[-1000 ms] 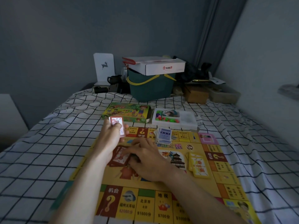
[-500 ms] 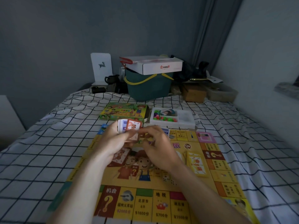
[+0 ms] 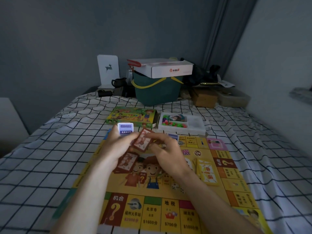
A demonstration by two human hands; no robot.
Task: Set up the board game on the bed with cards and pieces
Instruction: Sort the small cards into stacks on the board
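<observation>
A yellow game board (image 3: 152, 210) lies flat on the checked bedsheet. My left hand (image 3: 116, 146) holds a small stack of cards (image 3: 125, 129) above the board's far left part, a blue-and-white card facing me. My right hand (image 3: 168, 152) pinches a red card (image 3: 142, 141) just beside that stack. A red card pile (image 3: 126, 162) lies on the board under my hands, and a yellow card pile (image 3: 206, 172) lies at the right. A blue card stack (image 3: 173, 137) peeks out behind my right hand.
The green game box lid (image 3: 133, 116) and a white tray of coloured pieces (image 3: 182, 123) sit past the board. Further back stand a green bucket (image 3: 155, 92) with a white carton (image 3: 162, 68) on top, a brown box (image 3: 205, 98) and clutter. A wall runs along the right.
My right hand rose from the red pile on the board to the stack in my left hand and now pinches a red card beside it. The view tilted slightly.
</observation>
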